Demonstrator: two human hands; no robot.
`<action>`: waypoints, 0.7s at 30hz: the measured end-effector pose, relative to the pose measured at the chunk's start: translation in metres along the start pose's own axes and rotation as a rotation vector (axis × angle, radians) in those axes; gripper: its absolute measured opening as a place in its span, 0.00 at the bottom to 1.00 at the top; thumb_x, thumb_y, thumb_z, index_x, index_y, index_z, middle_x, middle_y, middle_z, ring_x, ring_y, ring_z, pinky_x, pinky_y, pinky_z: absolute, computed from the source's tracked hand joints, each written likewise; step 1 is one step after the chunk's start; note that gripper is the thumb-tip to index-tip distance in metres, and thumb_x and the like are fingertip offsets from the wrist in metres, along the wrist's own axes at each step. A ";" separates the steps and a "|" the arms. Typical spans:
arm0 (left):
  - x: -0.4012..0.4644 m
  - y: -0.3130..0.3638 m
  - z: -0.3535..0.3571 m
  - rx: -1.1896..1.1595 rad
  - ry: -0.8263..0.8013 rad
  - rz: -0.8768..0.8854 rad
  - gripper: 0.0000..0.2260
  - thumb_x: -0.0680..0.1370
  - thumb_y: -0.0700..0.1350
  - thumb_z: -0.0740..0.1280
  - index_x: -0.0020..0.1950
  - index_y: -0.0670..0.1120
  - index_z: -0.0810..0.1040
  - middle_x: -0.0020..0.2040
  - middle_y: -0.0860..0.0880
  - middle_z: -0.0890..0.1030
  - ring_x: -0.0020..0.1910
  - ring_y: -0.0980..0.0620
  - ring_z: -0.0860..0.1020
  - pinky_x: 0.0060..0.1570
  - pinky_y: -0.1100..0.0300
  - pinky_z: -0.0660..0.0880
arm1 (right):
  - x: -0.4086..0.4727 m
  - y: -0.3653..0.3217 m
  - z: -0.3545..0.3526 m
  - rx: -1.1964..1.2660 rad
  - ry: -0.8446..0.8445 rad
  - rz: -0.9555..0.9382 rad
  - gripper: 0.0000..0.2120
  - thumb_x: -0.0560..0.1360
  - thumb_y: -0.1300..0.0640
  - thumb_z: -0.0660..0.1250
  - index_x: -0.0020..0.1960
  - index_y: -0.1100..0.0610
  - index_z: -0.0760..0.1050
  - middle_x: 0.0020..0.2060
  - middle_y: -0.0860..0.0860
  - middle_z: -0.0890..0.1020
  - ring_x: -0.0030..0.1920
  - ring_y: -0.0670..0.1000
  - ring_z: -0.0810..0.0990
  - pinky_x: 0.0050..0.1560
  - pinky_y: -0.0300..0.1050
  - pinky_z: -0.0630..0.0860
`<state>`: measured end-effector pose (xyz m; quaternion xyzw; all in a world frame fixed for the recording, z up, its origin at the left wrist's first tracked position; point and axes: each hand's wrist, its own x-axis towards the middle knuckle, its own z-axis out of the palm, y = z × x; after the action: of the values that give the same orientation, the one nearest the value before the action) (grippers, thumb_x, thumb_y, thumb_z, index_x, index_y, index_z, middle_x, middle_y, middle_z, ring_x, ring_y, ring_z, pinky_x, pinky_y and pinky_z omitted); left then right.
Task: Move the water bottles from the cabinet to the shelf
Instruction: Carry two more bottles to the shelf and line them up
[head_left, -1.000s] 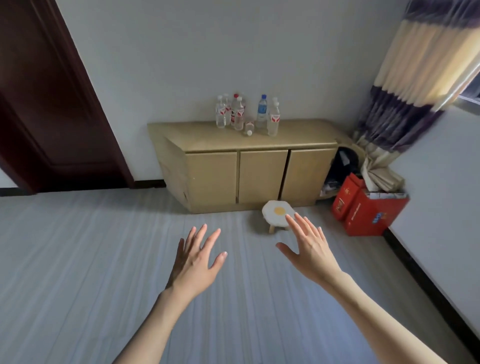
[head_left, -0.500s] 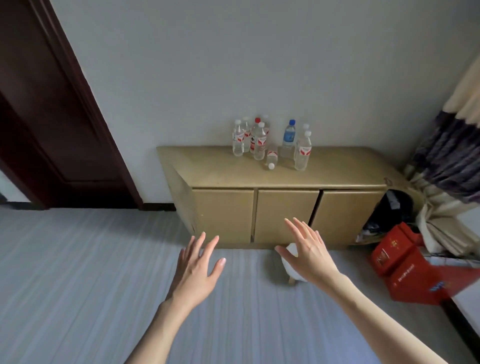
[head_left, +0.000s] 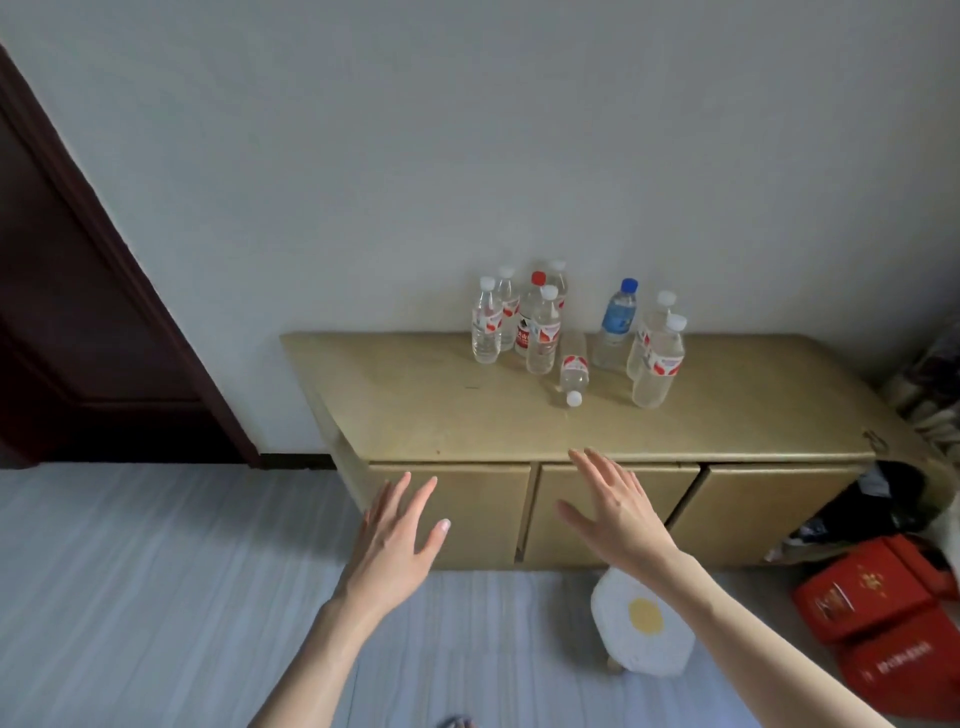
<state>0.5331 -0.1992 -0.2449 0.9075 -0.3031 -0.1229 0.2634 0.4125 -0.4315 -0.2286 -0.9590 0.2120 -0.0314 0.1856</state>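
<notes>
Your left hand and right hand are both raised in front of the low tan wooden cabinet, fingers straight and spread, each grip wide and holding nothing. Neither hand touches the cabinet top or its doors.

The clear plastic water bottles stand in a cluster at the back of the cabinet top, close to the grey wall. Most have white caps and red-and-white labels; one has a red cap, and one blue-capped bottle with a blue label stands to the right of the group. One small bottle lies on its side, cap towards you.

On the floor by your right forearm sits a small white stool with a yellow centre, and red boxes lie at the right.
</notes>
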 end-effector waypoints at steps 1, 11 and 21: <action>0.024 -0.002 -0.008 -0.010 0.020 0.001 0.26 0.77 0.59 0.54 0.74 0.54 0.56 0.77 0.48 0.51 0.76 0.48 0.47 0.73 0.51 0.50 | 0.020 -0.001 -0.003 0.006 0.002 0.001 0.32 0.76 0.42 0.57 0.75 0.51 0.51 0.75 0.52 0.56 0.75 0.52 0.52 0.74 0.49 0.50; 0.198 -0.005 -0.007 0.111 0.024 0.089 0.34 0.70 0.64 0.43 0.73 0.52 0.60 0.75 0.46 0.58 0.75 0.44 0.55 0.72 0.48 0.54 | 0.179 0.021 -0.008 -0.001 0.003 -0.005 0.34 0.74 0.38 0.57 0.75 0.52 0.53 0.74 0.54 0.59 0.74 0.55 0.55 0.73 0.55 0.55; 0.391 0.012 -0.007 0.176 -0.002 0.061 0.24 0.78 0.52 0.57 0.73 0.47 0.59 0.73 0.41 0.62 0.74 0.41 0.56 0.72 0.46 0.56 | 0.388 0.059 -0.025 -0.036 -0.051 -0.158 0.33 0.76 0.48 0.63 0.75 0.51 0.52 0.75 0.53 0.57 0.75 0.54 0.52 0.74 0.51 0.47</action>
<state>0.8372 -0.4444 -0.2574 0.9174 -0.3406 -0.0886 0.1857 0.7385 -0.6522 -0.2347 -0.9764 0.1313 -0.0176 0.1706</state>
